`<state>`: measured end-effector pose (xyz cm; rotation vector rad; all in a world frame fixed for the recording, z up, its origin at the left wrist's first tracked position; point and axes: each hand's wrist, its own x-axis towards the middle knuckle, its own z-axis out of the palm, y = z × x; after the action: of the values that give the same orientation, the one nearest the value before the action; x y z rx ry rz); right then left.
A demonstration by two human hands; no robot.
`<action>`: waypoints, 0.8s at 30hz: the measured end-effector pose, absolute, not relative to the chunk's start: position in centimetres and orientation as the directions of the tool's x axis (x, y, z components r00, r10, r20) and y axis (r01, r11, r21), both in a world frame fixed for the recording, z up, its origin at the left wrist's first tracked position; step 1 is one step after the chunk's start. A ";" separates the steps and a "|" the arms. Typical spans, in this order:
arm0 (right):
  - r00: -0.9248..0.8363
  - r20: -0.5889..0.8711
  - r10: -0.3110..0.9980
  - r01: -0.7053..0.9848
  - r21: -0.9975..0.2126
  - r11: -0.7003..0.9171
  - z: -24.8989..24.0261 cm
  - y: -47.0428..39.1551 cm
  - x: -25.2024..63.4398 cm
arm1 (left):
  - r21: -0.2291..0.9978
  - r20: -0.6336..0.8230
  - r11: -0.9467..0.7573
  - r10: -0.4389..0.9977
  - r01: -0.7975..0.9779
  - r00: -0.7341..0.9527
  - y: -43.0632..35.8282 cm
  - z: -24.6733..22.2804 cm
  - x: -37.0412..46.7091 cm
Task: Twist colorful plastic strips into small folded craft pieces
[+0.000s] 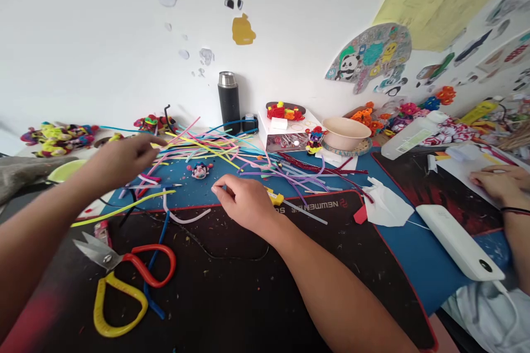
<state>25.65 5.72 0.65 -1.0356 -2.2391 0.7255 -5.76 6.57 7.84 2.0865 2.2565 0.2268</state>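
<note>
My left hand [124, 159] hovers at the left above the near edge of the pile of colored pipe cleaners [215, 143], fingers bent together; whether it holds anything is hidden. Near the middle, my right hand [244, 198] has its thumb and forefinger pressed together, and nothing can be made out between them. A small painted face figure [200, 170] sits between the two hands. Beside my right hand is a yellow piece [275, 196]. Scissors [124, 259] with one red and one yellow handle lie spread on the black mat [232, 303].
At the back stand a black thermos [229, 102], a white box [285, 132] and a beige bowl [346, 133]. A crumpled tissue [387, 204] and a white power bank [457, 242] lie right. Another person's hands [499, 182] rest at the far right.
</note>
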 end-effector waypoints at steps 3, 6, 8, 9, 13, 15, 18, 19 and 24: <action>-0.538 0.259 0.802 0.495 -0.673 0.549 0.5 5.8 25.7 | 0.136 -0.036 0.026 0.999 0.990 -0.021 6.3 6.0 -2.1; -0.539 0.264 0.800 0.491 -0.673 0.553 0.4 5.9 25.6 | 0.143 -0.075 -0.056 0.995 0.988 0.068 6.2 4.6 -1.2; -0.542 0.266 0.797 0.495 -0.666 0.559 0.4 5.8 25.6 | 0.135 -0.082 -0.091 0.991 0.987 0.102 6.3 4.1 -1.5; -0.543 0.267 0.796 0.497 -0.662 0.561 0.4 5.8 25.6 | 0.130 -0.083 -0.101 0.990 0.986 0.112 6.4 4.0 -1.8; -0.545 0.267 0.795 0.495 -0.663 0.562 0.6 5.8 25.6 | 0.117 -0.074 -0.120 0.989 0.986 0.129 6.4 3.7 -2.3; -0.542 0.265 0.797 0.494 -0.666 0.558 0.6 5.8 25.6 | 0.115 -0.063 -0.127 0.989 0.985 0.135 6.3 3.7 -2.5; -0.544 0.262 0.797 0.500 -0.662 0.559 0.6 5.8 25.6 | 0.127 -0.059 -0.142 0.987 0.982 0.151 6.4 3.6 -2.9; -0.544 0.263 0.797 0.502 -0.659 0.560 0.6 5.8 25.6 | 0.131 -0.058 -0.142 0.987 0.981 0.150 6.4 3.7 -3.1; -0.545 0.269 0.794 0.501 -0.655 0.566 0.5 5.7 25.6 | 0.138 -0.018 -0.110 0.993 0.984 0.113 6.1 3.8 -4.3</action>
<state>25.62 5.74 0.45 -1.0341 -2.2499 0.6999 -4.26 6.10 3.82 2.2547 2.0152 0.1193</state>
